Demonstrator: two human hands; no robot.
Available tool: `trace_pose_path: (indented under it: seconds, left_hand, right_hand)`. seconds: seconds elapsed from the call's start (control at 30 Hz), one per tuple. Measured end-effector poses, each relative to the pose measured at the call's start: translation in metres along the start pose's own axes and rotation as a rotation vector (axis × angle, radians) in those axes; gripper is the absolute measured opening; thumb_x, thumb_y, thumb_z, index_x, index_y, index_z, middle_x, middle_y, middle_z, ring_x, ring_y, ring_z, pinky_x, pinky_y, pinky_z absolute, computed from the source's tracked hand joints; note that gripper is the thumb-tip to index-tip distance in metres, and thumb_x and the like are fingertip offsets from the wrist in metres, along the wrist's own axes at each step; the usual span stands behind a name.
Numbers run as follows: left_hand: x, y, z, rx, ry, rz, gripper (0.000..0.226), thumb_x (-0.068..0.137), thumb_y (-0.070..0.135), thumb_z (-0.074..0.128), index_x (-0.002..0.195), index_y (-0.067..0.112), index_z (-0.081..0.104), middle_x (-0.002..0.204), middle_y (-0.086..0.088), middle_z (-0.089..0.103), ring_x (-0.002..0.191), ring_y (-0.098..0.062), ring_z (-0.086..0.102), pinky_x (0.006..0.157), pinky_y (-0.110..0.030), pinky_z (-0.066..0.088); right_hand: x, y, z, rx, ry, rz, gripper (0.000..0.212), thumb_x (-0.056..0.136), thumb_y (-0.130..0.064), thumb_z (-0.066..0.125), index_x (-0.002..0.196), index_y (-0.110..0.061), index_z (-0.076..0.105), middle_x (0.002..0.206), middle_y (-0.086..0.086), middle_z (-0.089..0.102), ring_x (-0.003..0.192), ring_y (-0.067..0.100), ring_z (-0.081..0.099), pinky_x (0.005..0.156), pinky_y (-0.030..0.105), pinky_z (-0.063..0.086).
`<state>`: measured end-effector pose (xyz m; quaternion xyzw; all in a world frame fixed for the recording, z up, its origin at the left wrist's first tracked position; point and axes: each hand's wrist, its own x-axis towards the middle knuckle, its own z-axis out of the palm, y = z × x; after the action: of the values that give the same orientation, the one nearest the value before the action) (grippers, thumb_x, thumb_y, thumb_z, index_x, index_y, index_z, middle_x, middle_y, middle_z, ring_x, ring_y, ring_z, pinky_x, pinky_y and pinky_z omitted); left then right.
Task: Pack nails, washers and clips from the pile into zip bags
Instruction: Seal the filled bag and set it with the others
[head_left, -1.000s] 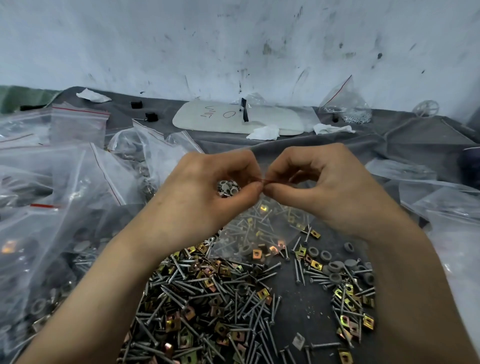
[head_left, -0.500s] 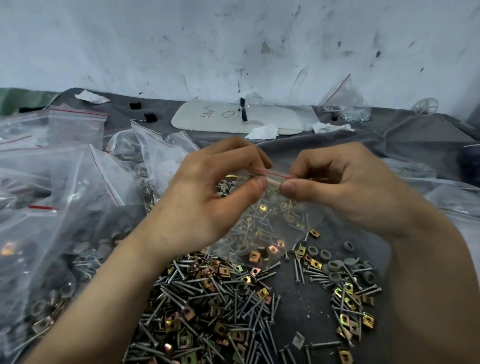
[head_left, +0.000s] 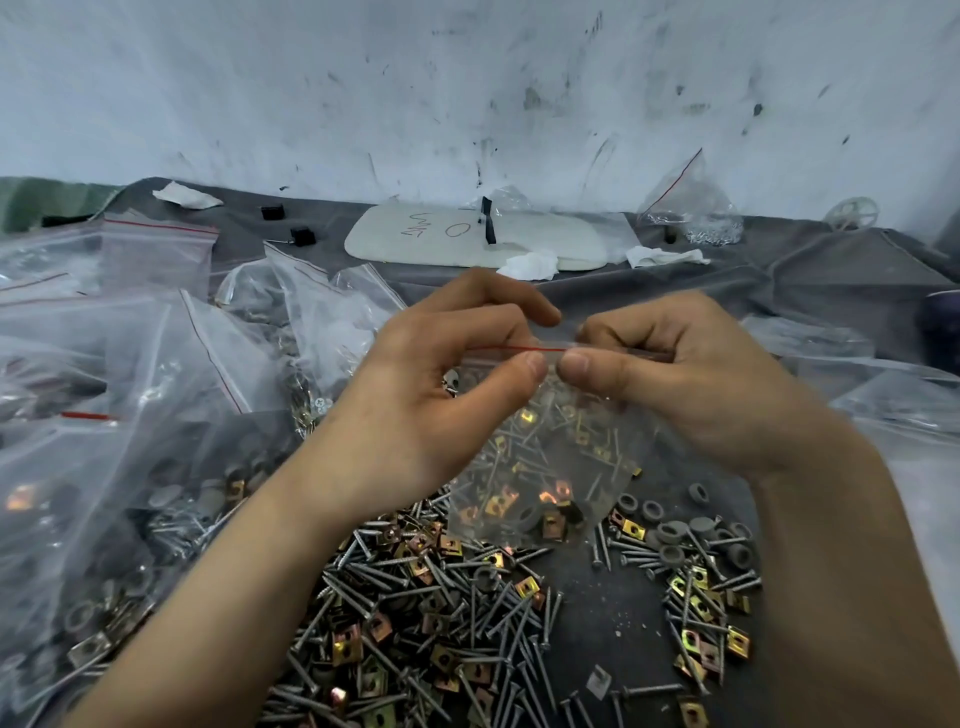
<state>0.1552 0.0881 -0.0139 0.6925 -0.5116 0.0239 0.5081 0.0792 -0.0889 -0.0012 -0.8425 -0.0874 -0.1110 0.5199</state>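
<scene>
My left hand and right hand pinch the zip bag top, thumbs closer than before; the board shows a scrawled "O".

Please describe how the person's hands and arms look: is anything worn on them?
Both the left hand and the right hand are bare: no gloves, rings or watch. The left forearm and right forearm are bare too; no sleeve shows. Thumbnails are short, unpainted.

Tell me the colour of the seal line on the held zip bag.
Red, a thin stripe atop the clear plastic zip bag; head view.
</scene>
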Motion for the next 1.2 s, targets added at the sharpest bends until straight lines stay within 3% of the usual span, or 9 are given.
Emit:
trace_pose_path:
  seconds: [0.07,0.2,0.3,0.5,0.6,0.77,0.93,1.03,1.2]
  left_hand:
    - [0.000,0.001,-0.001,-0.028,0.004,-0.019,0.025,0.087,0.030,0.051,0.070,0.012,0.059,0.111,0.004,0.062,0.101,-0.018,0.062,0.086,-0.032,0.049]
    - [0.000,0.005,-0.005,-0.090,0.004,-0.040,0.022,0.085,0.032,0.052,0.066,0.024,0.058,0.110,0.007,0.063,0.097,-0.014,0.063,0.080,-0.024,0.046]
    - [0.000,0.006,-0.005,-0.118,-0.010,-0.053,0.021,0.085,0.032,0.052,0.066,0.025,0.057,0.108,0.008,0.063,0.090,-0.010,0.061,0.074,-0.017,0.042]
    - [0.000,0.005,-0.004,-0.252,0.013,-0.081,0.021,0.082,0.030,0.054,0.064,0.021,0.057,0.106,-0.001,0.066,0.081,-0.006,0.058,0.068,-0.013,0.040]
    - [0.000,0.003,-0.004,-0.242,0.007,-0.097,0.024,0.083,0.029,0.055,0.065,0.014,0.058,0.104,0.003,0.066,0.085,0.000,0.058,0.072,-0.013,0.040]
    - [0.001,0.002,-0.004,-0.239,0.005,-0.100,0.021,0.083,0.023,0.060,0.064,0.013,0.057,0.103,0.000,0.066,0.088,0.000,0.058,0.075,-0.012,0.039]
    - [0.000,0.005,-0.006,-0.277,0.014,-0.079,0.022,0.083,0.028,0.052,0.063,0.021,0.056,0.105,0.001,0.066,0.090,-0.002,0.058,0.075,-0.011,0.040]
    - [0.000,0.004,-0.006,-0.285,0.008,-0.077,0.020,0.083,0.022,0.058,0.063,0.021,0.055,0.102,0.002,0.066,0.086,0.000,0.058,0.074,-0.010,0.040]
    - [-0.001,0.005,-0.006,-0.316,-0.014,-0.084,0.023,0.083,0.030,0.059,0.062,0.020,0.057,0.099,0.015,0.067,0.083,-0.003,0.060,0.070,-0.011,0.041]
  right_hand:
    - [0.001,0.001,0.001,0.032,-0.009,-0.016,0.050,0.073,-0.039,0.071,0.053,-0.001,0.045,0.056,0.028,0.037,0.052,0.034,0.036,0.051,0.043,0.028]
    - [0.000,0.009,-0.005,0.171,0.008,-0.049,0.054,0.071,-0.041,0.074,0.056,0.004,0.047,0.053,0.021,0.038,0.050,0.012,0.043,0.051,0.017,0.036]
    - [0.001,0.014,-0.006,0.198,0.022,-0.056,0.051,0.074,-0.033,0.073,0.047,-0.007,0.038,0.052,0.015,0.027,0.048,0.003,0.037,0.050,0.010,0.036]
    - [0.001,0.015,-0.008,0.159,-0.072,-0.003,0.044,0.065,-0.055,0.074,0.061,-0.013,0.063,0.054,-0.004,0.053,0.053,0.001,0.048,0.053,0.011,0.036]
    - [0.003,0.018,-0.006,0.193,-0.039,-0.029,0.048,0.069,-0.042,0.075,0.072,0.004,0.060,0.057,0.009,0.050,0.055,0.005,0.050,0.055,0.013,0.037]
    - [0.005,0.022,-0.004,0.351,0.029,-0.045,0.074,0.058,-0.055,0.080,0.079,0.012,0.056,0.067,0.019,0.051,0.060,0.023,0.049,0.057,0.022,0.043]
    - [0.002,0.021,-0.005,0.503,-0.061,-0.066,0.054,0.070,-0.046,0.076,0.065,0.005,0.057,0.060,-0.008,0.055,0.058,0.006,0.054,0.060,0.025,0.044]
    - [0.002,0.021,-0.003,0.507,-0.040,-0.066,0.056,0.069,-0.046,0.077,0.070,0.006,0.058,0.064,0.004,0.059,0.065,0.012,0.057,0.063,0.030,0.042]
    - [0.003,0.023,0.001,0.558,-0.026,-0.081,0.070,0.071,-0.047,0.075,0.075,0.017,0.047,0.063,0.037,0.038,0.064,0.027,0.048,0.063,0.030,0.045]
